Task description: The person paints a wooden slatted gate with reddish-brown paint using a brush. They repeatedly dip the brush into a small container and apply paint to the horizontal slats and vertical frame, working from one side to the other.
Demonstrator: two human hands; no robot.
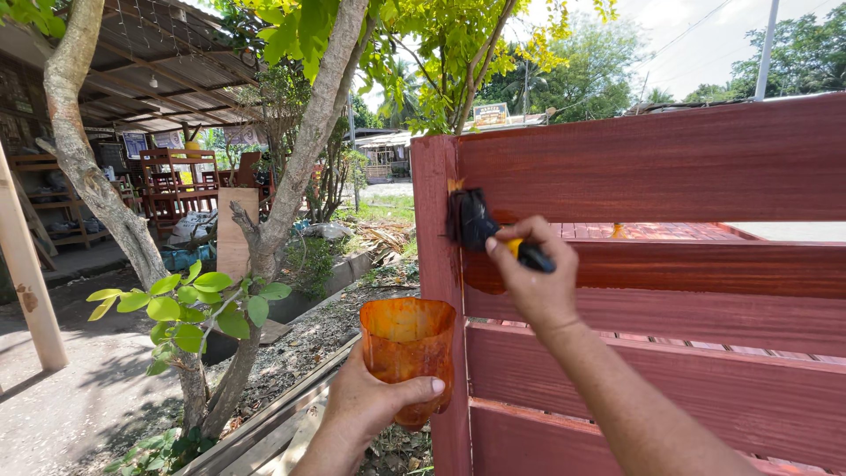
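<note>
Black-bristled paintbrush with a dark handle [480, 227] lies against the red-stained wooden slat fence [670, 159], bristles touching the corner post at 9 o'clock of the right hand [533, 282], whose grip is clamped on the handle. Left hand [374, 401], at 7 o'clock, grips an orange-stained cut plastic bottle cup [407, 344].
</note>
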